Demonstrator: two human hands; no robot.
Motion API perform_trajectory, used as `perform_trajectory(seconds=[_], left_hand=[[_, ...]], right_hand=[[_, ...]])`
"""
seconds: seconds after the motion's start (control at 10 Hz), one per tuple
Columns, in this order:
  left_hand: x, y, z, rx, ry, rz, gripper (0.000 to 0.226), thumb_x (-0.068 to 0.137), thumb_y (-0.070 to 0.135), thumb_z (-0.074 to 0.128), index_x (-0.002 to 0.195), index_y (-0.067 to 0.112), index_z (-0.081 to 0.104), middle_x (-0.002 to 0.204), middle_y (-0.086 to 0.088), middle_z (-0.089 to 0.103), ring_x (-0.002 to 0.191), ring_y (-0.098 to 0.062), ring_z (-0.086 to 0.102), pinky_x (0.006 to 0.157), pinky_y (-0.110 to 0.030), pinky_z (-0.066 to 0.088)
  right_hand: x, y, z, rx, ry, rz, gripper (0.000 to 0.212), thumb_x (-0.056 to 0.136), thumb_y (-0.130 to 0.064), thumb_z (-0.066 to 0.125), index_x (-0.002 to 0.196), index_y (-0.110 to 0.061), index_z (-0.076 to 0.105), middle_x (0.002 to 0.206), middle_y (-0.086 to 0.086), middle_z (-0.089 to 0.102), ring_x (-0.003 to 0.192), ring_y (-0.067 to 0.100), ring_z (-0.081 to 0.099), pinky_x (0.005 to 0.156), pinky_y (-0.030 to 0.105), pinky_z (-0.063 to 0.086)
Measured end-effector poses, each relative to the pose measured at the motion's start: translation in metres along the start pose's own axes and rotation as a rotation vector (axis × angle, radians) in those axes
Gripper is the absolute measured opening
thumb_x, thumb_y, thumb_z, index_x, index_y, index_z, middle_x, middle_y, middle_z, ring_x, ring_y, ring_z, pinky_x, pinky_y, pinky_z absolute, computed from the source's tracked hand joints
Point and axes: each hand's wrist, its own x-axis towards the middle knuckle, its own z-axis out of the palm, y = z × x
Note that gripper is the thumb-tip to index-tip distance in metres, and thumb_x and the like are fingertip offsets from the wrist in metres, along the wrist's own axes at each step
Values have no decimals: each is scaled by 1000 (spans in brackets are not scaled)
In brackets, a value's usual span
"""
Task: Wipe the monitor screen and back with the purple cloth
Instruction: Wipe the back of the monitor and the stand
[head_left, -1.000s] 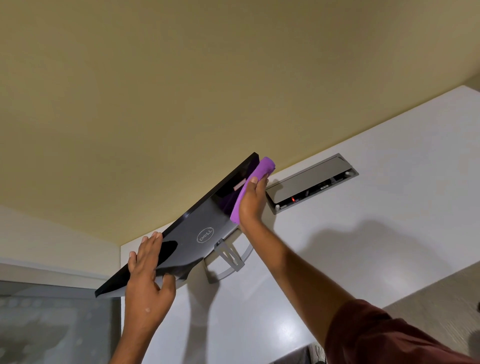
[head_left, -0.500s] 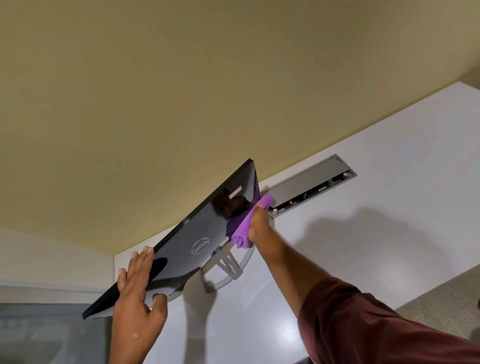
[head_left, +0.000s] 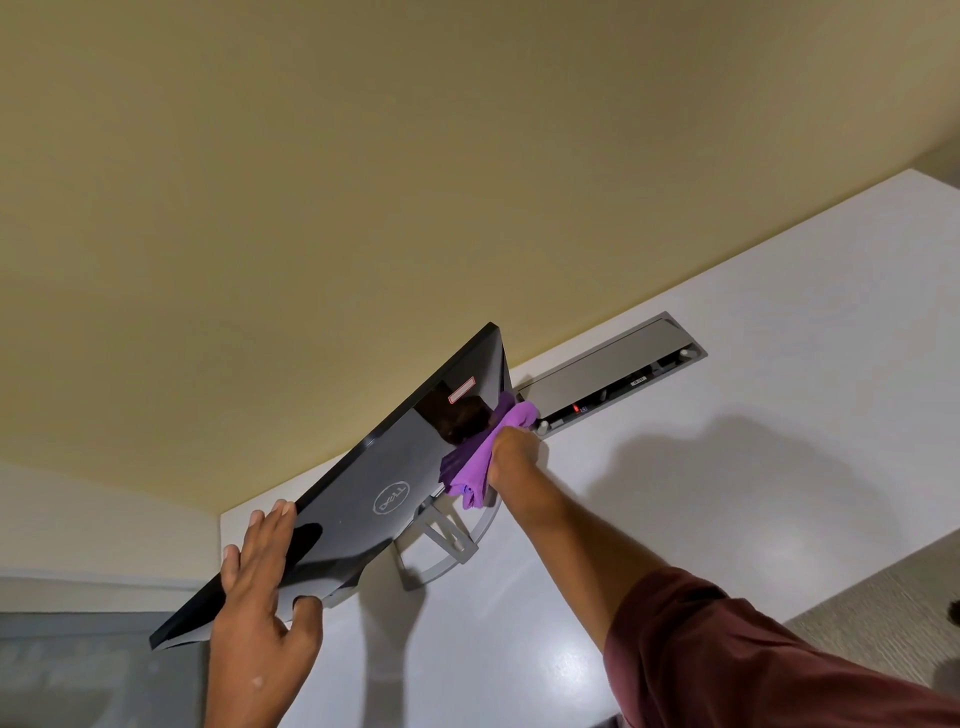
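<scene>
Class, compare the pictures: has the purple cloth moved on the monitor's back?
Yes. The purple cloth slid down the monitor, from its top corner toward the stand, ending below the left end of the desk hatch.

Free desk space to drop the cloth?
Bare white desk right of the right hand, below the cable tray. Smaller patch below the stand, right of the left hand. Crowded where purple cloth, right hand and monitor meet.
</scene>
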Motion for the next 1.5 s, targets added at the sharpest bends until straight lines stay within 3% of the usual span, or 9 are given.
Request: perform_trajectory(seconds=[0.2, 0.3, 0.4, 0.5, 0.6, 0.7, 0.8, 1.0, 1.5], left_hand=[[-1, 2, -1, -17, -21, -11, 94, 71, 2, 47, 163, 21, 43, 170, 16, 37, 164, -3, 18, 134, -27, 2], [-1, 1, -1, -13, -23, -17, 94, 72, 3, 47, 164, 24, 42, 170, 19, 35, 164, -2, 17, 134, -27, 3], [-1, 0, -2, -18, -22, -29, 93, 73, 4, 46, 164, 25, 41, 170, 18, 36, 163, -2, 17, 134, -28, 3], [-2, -1, -2, -23, -22, -22, 92, 74, 4, 46, 164, 24, 41, 170, 15, 37, 163, -2, 18, 135, -31, 4], [-2, -1, -1, -25, -15, -19, 92, 74, 5, 47, 164, 24, 42, 170, 15, 37, 163, -1, 18, 135, -31, 4], [-3, -1, 0, -25, -10, -16, 92, 74, 5, 47, 164, 23, 42, 170, 15, 37, 163, 0, 17, 135, -29, 4], [-3, -2, 0, -27, -9, -14, 92, 74, 4, 46, 164, 23, 42, 170, 14, 39, 163, 0, 18, 135, -29, 4], [-2, -4, 1, -28, -5, 9, 93, 73, 3, 47, 164, 20, 42, 170, 13, 39, 163, -2, 19, 135, -34, 5], [3, -7, 1, 0, 25, 21, 92, 73, 4, 47, 164, 22, 42, 169, 16, 37, 162, 3, 15, 135, -53, 15]], right_hand=[[-15, -6, -2, -44, 29, -37, 14, 103, -15, 57, 112, -26, 60, 116, 10, 70, 75, 12, 63, 59, 25, 58], [-3, 1, -5, -443, 128, -106, 39, 103, -22, 66, 141, -23, 57, 145, 10, 62, 120, 21, 65, 101, 32, 57], [-3, 6, -12, -1042, 120, -398, 53, 100, -26, 74, 149, -18, 53, 143, 9, 61, 133, 28, 59, 107, 34, 51], [-9, -8, -21, -1072, 180, -395, 53, 97, -23, 78, 145, -17, 57, 135, 6, 64, 126, 24, 63, 99, 28, 53], [-13, -6, -21, -918, 151, -413, 54, 99, -19, 75, 149, -16, 54, 144, 6, 61, 130, 24, 61, 102, 27, 53], [-25, -17, -14, 77, 127, -97, 31, 103, -8, 64, 133, -14, 67, 138, 14, 69, 94, 16, 70, 74, 21, 61], [-37, -14, -14, 33, 126, -157, 22, 103, -7, 66, 123, -8, 75, 122, 12, 76, 75, 13, 66, 67, 24, 59], [-70, -24, -8, -100, 85, -361, 22, 102, -10, 71, 124, -9, 76, 119, 5, 73, 103, 24, 69, 96, 36, 61], [-99, -15, 9, -270, -126, -1046, 23, 98, -9, 67, 100, -29, 55, 107, -2, 61, 99, 24, 61, 86, 41, 55]])
